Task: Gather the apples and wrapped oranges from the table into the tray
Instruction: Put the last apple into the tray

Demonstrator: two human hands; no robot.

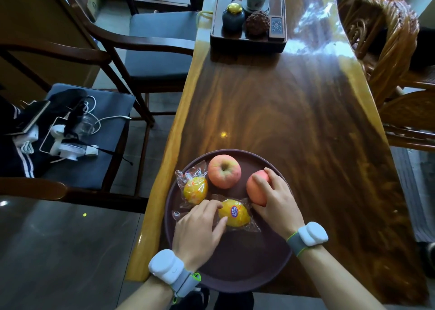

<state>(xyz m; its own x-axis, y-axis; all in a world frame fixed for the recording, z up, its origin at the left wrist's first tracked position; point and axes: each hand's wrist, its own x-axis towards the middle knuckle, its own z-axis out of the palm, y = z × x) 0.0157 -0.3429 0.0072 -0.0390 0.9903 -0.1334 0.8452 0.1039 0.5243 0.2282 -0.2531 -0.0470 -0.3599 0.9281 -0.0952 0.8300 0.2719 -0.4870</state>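
Right hand [275, 203] gripping apple [256, 188], left hand [200, 229] loosely touching wrapped orange [234, 213], in tray [235, 274]

Two apples [224, 171] and two wrapped oranges [234, 212] lie in the round tray [235, 274].

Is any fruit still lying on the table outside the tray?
No. Both apples and both wrapped oranges sit inside the tray; the table around it holds no fruit.
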